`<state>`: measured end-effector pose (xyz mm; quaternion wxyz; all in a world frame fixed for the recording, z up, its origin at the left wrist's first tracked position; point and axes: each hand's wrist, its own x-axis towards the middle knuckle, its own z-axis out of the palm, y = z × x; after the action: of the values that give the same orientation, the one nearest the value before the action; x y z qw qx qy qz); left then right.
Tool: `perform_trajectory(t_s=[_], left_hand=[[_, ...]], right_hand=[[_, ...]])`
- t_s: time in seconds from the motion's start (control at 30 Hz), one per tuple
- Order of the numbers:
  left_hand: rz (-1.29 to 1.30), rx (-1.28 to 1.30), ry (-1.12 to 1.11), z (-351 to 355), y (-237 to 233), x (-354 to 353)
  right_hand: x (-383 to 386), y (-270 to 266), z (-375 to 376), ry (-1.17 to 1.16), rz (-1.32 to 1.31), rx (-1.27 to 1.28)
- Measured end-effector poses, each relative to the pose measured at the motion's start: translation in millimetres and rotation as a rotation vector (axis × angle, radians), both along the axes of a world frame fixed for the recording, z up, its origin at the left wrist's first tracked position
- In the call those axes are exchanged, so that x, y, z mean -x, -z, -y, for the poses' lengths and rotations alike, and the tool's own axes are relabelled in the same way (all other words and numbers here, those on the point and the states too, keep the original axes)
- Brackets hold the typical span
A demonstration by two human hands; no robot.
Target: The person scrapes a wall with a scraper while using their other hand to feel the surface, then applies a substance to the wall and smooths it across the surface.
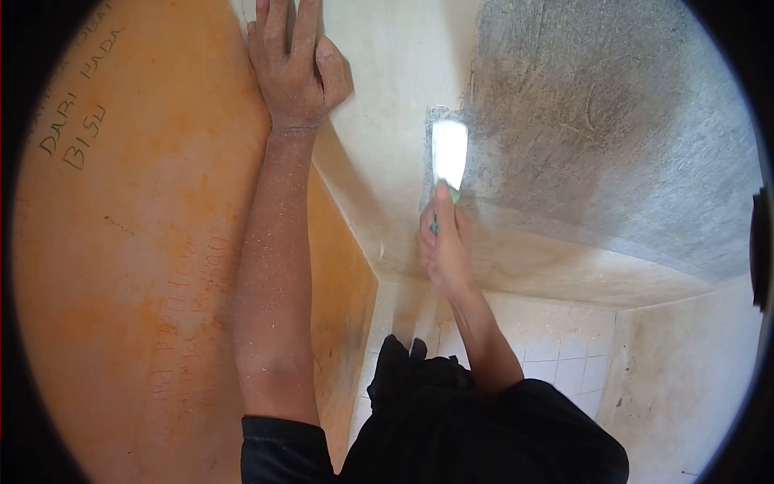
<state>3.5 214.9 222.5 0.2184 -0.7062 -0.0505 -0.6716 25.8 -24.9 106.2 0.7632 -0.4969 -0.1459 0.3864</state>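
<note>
My right hand [446,250] is wrapped round the green handle of a scraper [449,152]. The scraper's broad, bright blade points away from me and lies at the left edge of a rough grey patch [580,105] on the off-white wall [387,73]. Up at the top left, my left hand [298,77] rests against the off-white wall beside the orange wall, its fingers stretched out and holding nothing. Pale specks dot the left forearm. The left fingertips are cut off by the top of the view.
An orange wall [161,266] with handwriting on it runs along my left side. Below, white tiles [556,371] show past my dark clothing. A stained pale wall [669,363] stands at the lower right, and a dark object [760,250] juts in at the right edge.
</note>
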Motion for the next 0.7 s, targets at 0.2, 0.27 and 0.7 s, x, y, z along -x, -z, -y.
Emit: perform_trajectory(t_s=[0.2, 0.27, 0.7], left_hand=[[-0.018, 0.028, -0.016, 1, 3, 3], [0.056, -0.038, 0.072, -2, -3, -7], [0.061, -0.035, 0.143, -2, 3, -3]], right_hand=[[-13, -38, 4, 0.027, 0.105, -0.232], [4, -10, 8, -0.004, 0.006, 0.002], [1, -18, 2, 0.014, 0.03, 0.015]])
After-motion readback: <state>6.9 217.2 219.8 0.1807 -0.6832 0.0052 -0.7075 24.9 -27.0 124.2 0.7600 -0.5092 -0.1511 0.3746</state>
